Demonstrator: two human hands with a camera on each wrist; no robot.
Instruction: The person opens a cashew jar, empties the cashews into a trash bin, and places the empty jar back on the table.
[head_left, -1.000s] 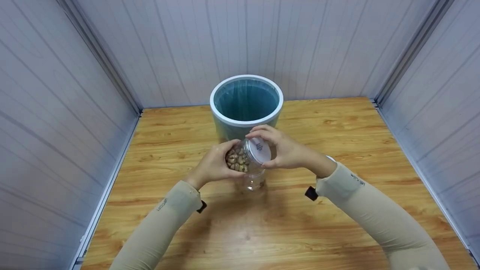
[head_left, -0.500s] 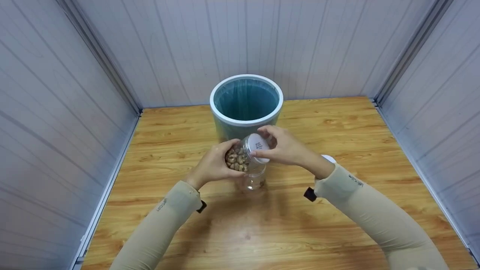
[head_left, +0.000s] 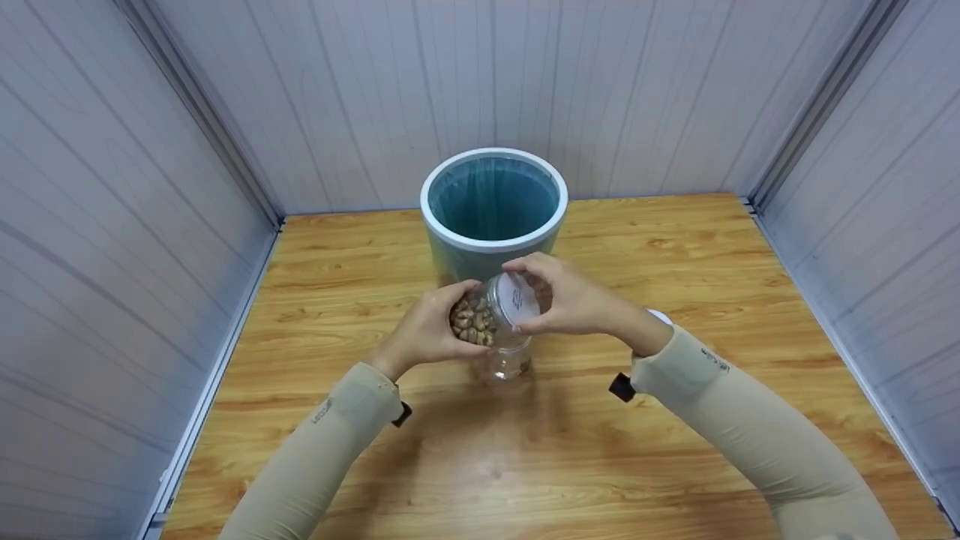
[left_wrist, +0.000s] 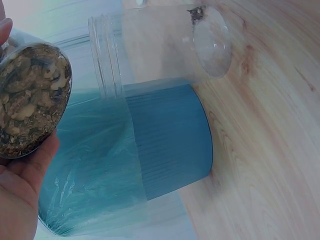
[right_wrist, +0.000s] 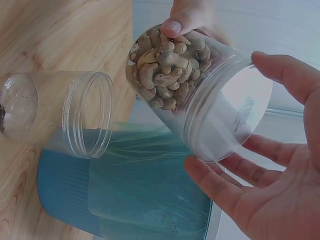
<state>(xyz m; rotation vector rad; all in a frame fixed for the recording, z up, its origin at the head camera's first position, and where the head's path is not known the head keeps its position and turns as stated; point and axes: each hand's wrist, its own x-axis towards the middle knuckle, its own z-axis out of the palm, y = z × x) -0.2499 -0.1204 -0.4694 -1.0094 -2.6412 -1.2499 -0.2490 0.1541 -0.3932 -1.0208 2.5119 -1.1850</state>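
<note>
My left hand (head_left: 427,324) grips a clear plastic jar (head_left: 472,319) around its body, tilted with its lidded end up to the right. Cashew-like nuts (right_wrist: 167,75) fill its lower part, and in the left wrist view brown crumbs show through its base (left_wrist: 35,100). A white lid (head_left: 519,300) covers the jar's mouth. My right hand (head_left: 581,301) holds this lid by its edge, thumb on one side and fingertips on the other. Just below stands a second clear jar (right_wrist: 75,112), uncapped, with a few dark bits at its bottom.
A blue-green bin (left_wrist: 172,140) with a white rim (head_left: 495,246) and a plastic liner stands right behind the hands. Another white round piece (head_left: 660,316) lies partly hidden by my right wrist. Panel walls enclose the wooden table (head_left: 315,300) on three sides.
My right fingers loosened and shifted around the lid half a second ago, and now hold its edge again. The lid's printed label has turned slightly. The left hand and jar stay put.
</note>
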